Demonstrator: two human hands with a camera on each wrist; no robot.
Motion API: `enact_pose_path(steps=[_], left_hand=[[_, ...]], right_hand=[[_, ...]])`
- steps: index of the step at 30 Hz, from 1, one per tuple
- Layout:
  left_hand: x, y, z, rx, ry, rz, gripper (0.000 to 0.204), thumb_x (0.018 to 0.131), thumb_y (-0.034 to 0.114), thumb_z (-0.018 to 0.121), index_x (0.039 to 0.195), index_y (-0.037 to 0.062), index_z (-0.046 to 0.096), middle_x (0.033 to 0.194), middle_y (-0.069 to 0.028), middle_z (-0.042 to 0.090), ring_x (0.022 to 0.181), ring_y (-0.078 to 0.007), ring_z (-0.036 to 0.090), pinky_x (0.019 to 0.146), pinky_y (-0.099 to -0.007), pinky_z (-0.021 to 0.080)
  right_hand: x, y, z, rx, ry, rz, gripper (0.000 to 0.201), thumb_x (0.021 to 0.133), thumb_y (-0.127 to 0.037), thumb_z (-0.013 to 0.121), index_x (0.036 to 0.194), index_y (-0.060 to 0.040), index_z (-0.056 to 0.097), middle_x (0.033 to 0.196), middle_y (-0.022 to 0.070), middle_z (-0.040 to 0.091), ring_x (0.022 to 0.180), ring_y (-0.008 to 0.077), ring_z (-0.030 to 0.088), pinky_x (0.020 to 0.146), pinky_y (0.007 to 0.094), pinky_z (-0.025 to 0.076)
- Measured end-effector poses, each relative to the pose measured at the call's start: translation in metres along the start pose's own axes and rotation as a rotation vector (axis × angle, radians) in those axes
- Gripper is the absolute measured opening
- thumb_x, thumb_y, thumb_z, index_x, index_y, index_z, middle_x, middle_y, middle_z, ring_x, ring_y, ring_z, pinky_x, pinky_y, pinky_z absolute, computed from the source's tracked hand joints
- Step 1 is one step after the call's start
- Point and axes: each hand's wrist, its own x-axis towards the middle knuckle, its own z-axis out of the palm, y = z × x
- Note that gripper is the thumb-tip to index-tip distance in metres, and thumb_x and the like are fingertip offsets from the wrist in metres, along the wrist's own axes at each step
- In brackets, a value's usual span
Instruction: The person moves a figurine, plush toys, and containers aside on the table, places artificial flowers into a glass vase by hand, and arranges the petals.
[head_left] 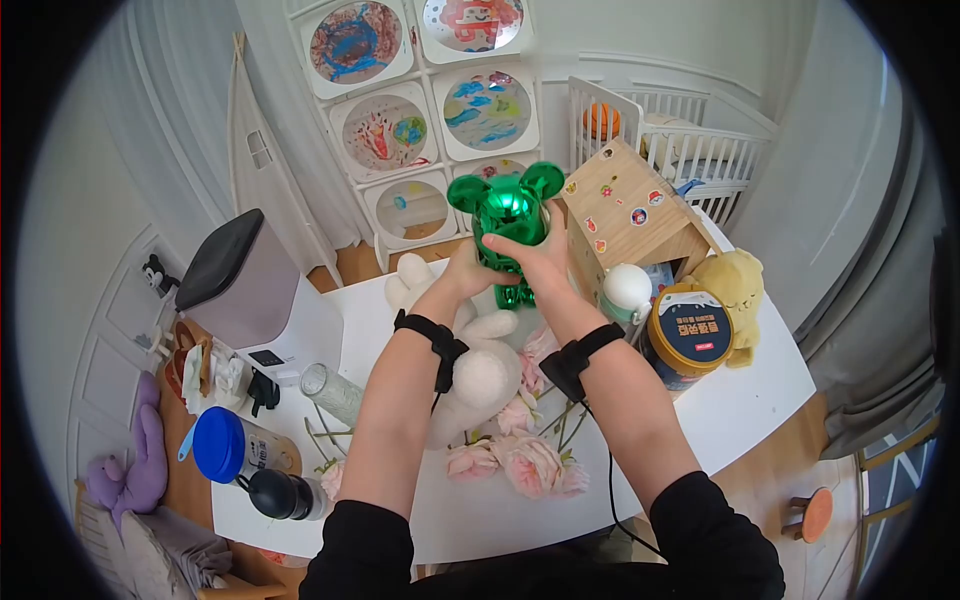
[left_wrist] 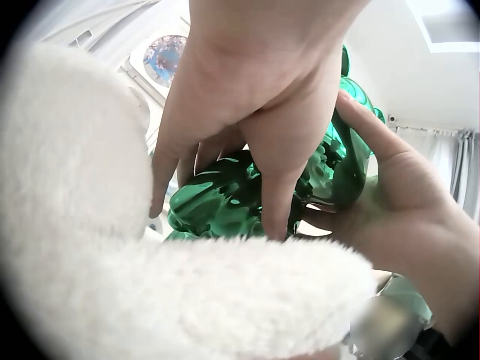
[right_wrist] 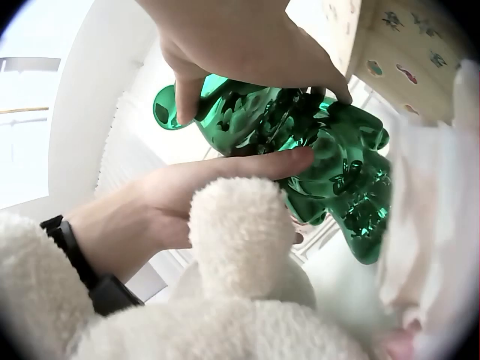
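Note:
A shiny green bear figure [head_left: 510,212] with round ears is held upright above the far side of the white table, between both hands. The left hand [head_left: 468,277] grips its lower left side, and the right hand [head_left: 543,255] curls round its right side, thumb across the front. In the left wrist view the left hand [left_wrist: 262,90] has fingers round the green figure [left_wrist: 217,199]. The right wrist view has the right hand [right_wrist: 240,45] over the figure [right_wrist: 330,150], with the left hand [right_wrist: 172,195] beneath. A white plush toy [head_left: 485,380] lies under the forearms.
Pink flowers [head_left: 530,465] and a glass vase [head_left: 331,392] lie on the table [head_left: 440,535]. At left are a blue-lidded jar [head_left: 222,443], a black-topped bottle [head_left: 280,494] and a bin-like box [head_left: 245,290]. At right stand a wooden box [head_left: 625,205], a tub [head_left: 690,335] and a yellow plush [head_left: 732,290].

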Motion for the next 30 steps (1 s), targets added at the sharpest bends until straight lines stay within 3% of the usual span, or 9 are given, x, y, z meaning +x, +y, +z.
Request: enact_pose_path(steps=[6, 10, 14, 15, 17, 22, 25, 28, 30], left_hand=[[-0.023, 0.091, -0.022, 0.003, 0.119, 0.141, 0.067, 0.061, 0.001, 0.087, 0.121, -0.0008, 0.058, 0.113, -0.0096, 0.067, 0.104, -0.0210, 0.064, 0.092, -0.0352, 0.051], [-0.034, 0.131, -0.037, 0.044, 0.187, 0.254, 0.065, 0.062, 0.006, 0.088, 0.119, -0.0029, 0.056, 0.110, -0.0100, 0.066, 0.104, -0.0203, 0.063, 0.092, -0.0352, 0.051], [-0.063, 0.176, -0.039, 0.208, 0.305, 0.367, 0.067, 0.068, 0.015, 0.088, 0.124, -0.0020, 0.055, 0.112, -0.0113, 0.066, 0.105, -0.0199, 0.063, 0.092, -0.0349, 0.050], [-0.067, 0.183, -0.038, 0.245, 0.333, 0.427, 0.069, 0.069, 0.015, 0.088, 0.127, -0.0016, 0.054, 0.113, -0.0112, 0.065, 0.106, -0.0198, 0.062, 0.092, -0.0351, 0.050], [-0.077, 0.193, -0.029, 0.159, 0.364, 0.524, 0.075, 0.068, 0.024, 0.089, 0.129, -0.0024, 0.054, 0.111, -0.0135, 0.065, 0.105, -0.0231, 0.063, 0.093, -0.0358, 0.048], [-0.096, 0.226, -0.002, 0.219, 0.420, 0.619, 0.079, 0.070, 0.030, 0.088, 0.133, -0.0008, 0.051, 0.119, -0.0174, 0.061, 0.110, -0.0263, 0.060, 0.096, -0.0388, 0.047], [-0.096, 0.245, 0.015, 0.252, 0.431, 0.697, 0.080, 0.069, 0.032, 0.087, 0.133, 0.0004, 0.051, 0.116, -0.0180, 0.060, 0.109, -0.0276, 0.060, 0.096, -0.0393, 0.046], [-0.093, 0.268, 0.039, 0.310, 0.459, 0.693, 0.081, 0.068, 0.033, 0.088, 0.134, 0.0011, 0.052, 0.111, -0.0164, 0.059, 0.106, -0.0283, 0.060, 0.095, -0.0398, 0.046], [-0.088, 0.283, 0.058, 0.404, 0.483, 0.738, 0.077, 0.071, 0.026, 0.088, 0.132, -0.0019, 0.051, 0.116, -0.0146, 0.060, 0.107, -0.0226, 0.062, 0.092, -0.0347, 0.050]], right_hand=[[0.011, -0.062, 0.021, -0.039, -0.052, -0.271, 0.109, 0.054, -0.028, 0.093, 0.142, 0.0043, 0.036, 0.126, 0.0193, 0.057, 0.118, 0.0296, 0.056, 0.100, 0.0386, 0.045], [0.017, -0.117, 0.025, 0.055, -0.086, -0.247, 0.106, 0.055, -0.029, 0.093, 0.139, 0.0046, 0.039, 0.115, 0.0180, 0.063, 0.106, 0.0279, 0.063, 0.092, 0.0372, 0.050], [-0.007, -0.190, 0.016, 0.310, -0.225, -0.184, 0.079, 0.069, -0.019, 0.088, 0.129, 0.0004, 0.041, 0.111, 0.0157, 0.062, 0.097, 0.0233, 0.066, 0.080, 0.0340, 0.057], [-0.012, -0.201, 0.012, 0.270, -0.231, -0.223, 0.076, 0.071, -0.024, 0.086, 0.128, 0.0007, 0.043, 0.112, 0.0151, 0.062, 0.099, 0.0227, 0.065, 0.085, 0.0347, 0.053], [-0.022, -0.222, 0.001, 0.185, -0.241, -0.301, 0.071, 0.075, -0.035, 0.083, 0.127, 0.0014, 0.049, 0.113, 0.0139, 0.063, 0.104, 0.0216, 0.063, 0.094, 0.0361, 0.047], [-0.022, -0.255, -0.031, -0.018, -0.319, -0.386, 0.067, 0.079, -0.042, 0.078, 0.125, -0.0010, 0.054, 0.112, 0.0106, 0.066, 0.105, 0.0194, 0.063, 0.095, 0.0357, 0.048], [-0.034, -0.287, -0.057, 0.032, -0.437, -0.401, 0.081, 0.070, -0.038, 0.086, 0.125, 0.0062, 0.047, 0.112, 0.0177, 0.063, 0.107, 0.0247, 0.064, 0.093, 0.0357, 0.051], [-0.042, -0.305, -0.086, -0.124, -0.359, -0.437, 0.071, 0.077, -0.041, 0.079, 0.129, -0.0014, 0.051, 0.118, 0.0126, 0.064, 0.107, 0.0219, 0.065, 0.091, 0.0356, 0.053], [-0.045, -0.316, -0.111, -0.219, -0.328, -0.454, 0.067, 0.077, -0.038, 0.080, 0.129, -0.0043, 0.054, 0.119, 0.0106, 0.064, 0.106, 0.0211, 0.064, 0.089, 0.0356, 0.053]])
